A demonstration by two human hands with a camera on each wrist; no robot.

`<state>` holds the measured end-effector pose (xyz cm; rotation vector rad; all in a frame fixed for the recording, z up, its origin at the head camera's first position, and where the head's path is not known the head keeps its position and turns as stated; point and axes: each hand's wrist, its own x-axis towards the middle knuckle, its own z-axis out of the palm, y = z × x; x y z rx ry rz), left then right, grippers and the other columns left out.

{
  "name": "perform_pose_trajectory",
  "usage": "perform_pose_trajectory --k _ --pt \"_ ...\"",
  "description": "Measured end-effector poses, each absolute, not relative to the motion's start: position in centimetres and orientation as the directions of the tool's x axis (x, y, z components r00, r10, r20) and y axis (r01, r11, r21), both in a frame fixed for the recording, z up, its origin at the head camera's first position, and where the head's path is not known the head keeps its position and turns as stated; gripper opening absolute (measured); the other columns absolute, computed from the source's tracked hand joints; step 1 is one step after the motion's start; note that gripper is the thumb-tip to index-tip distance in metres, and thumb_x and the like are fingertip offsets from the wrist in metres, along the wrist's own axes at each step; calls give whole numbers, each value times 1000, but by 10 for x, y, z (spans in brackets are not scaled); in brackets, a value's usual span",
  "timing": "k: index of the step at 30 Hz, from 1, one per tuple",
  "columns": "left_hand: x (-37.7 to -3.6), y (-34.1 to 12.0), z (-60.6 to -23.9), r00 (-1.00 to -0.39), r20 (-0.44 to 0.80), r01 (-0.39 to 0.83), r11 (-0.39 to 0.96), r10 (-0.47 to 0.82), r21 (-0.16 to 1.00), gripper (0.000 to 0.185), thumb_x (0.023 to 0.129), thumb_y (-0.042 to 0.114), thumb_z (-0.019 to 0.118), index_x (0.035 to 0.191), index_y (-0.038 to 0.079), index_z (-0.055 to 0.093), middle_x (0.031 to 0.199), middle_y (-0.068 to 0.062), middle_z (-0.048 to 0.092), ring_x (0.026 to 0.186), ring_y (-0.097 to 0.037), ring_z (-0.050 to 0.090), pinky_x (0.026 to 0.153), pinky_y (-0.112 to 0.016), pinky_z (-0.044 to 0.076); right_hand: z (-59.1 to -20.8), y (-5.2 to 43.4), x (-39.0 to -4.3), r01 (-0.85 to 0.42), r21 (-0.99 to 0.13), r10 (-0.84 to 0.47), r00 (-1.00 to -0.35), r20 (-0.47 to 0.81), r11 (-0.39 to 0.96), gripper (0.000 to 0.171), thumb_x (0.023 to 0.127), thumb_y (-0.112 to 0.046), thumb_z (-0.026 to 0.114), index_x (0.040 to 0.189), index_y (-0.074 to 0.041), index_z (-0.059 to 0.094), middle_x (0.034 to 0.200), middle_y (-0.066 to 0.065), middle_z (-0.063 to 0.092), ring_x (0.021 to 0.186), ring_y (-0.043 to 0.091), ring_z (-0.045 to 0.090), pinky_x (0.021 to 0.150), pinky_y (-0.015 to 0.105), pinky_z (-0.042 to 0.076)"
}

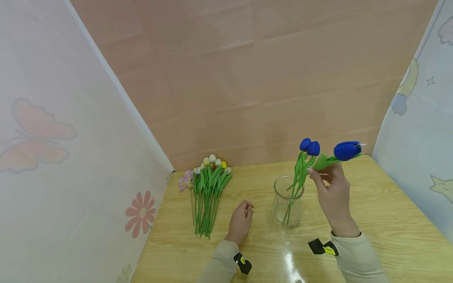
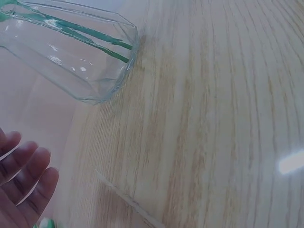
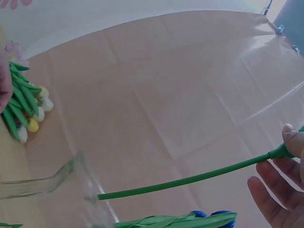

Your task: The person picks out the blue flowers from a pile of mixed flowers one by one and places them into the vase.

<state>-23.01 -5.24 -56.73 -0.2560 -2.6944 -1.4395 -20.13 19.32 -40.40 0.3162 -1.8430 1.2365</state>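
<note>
My right hand [image 1: 334,191] pinches a blue artificial tulip [image 1: 347,151] by its leafy part below the bloom. The flower tilts to the right, and its green stem [image 3: 185,181] runs toward the mouth of the glass vase [image 1: 277,213], the stem's tip right at the rim. Two more blue tulips [image 1: 313,149] lean rightward inside this vase, their stems showing through the glass. Left of the vase, my left hand [image 1: 240,222] holds nothing. Its fingers [image 2: 42,185] are loosely bent, low over the wooden table [image 1: 262,261].
A bunch of artificial tulips [image 1: 209,196] in white, yellow and other colours lies at the table's back left. Beside it is a pale purple flower [image 1: 186,181]. A thin pale strip [image 2: 130,202] lies near my left hand. Fabric walls [image 1: 226,78] enclose the table.
</note>
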Motion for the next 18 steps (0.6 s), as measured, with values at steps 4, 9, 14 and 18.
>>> perform_pose_trajectory --k 4,9,14,18 --pt "-229 -52 -567 -981 156 193 552 113 811 16 102 16 48 102 11 63 66 7 52 48 -3 40 44 -21 37 -423 191 -206 -551 -631 181 -658 731 547 26 92 4 60 118 5 55 96 -1 62 85 -14 53 73 2 42" --pt "-229 -53 -569 -978 166 206 557 123 804 16 102 16 49 102 10 63 66 8 52 47 -2 40 44 -21 37 -438 185 -214 -435 -649 126 -764 633 624 19 98 -12 57 112 1 59 97 13 64 85 8 61 71 15 49" --pt "-229 -53 -570 -980 156 199 562 125 803 17 102 16 48 102 10 64 72 1 60 48 -3 41 44 -21 37 -447 179 -224 -336 -637 16 -877 480 694 22 100 -22 54 107 -2 59 97 14 64 84 29 65 67 43 53" --pt "-229 -53 -571 -980 143 196 566 136 801 19 102 16 47 105 7 64 83 -9 66 51 -2 43 45 -21 39 -450 177 -232 -274 -600 -46 -929 367 752 21 99 -23 56 99 -2 60 90 13 66 76 25 64 62 39 51"
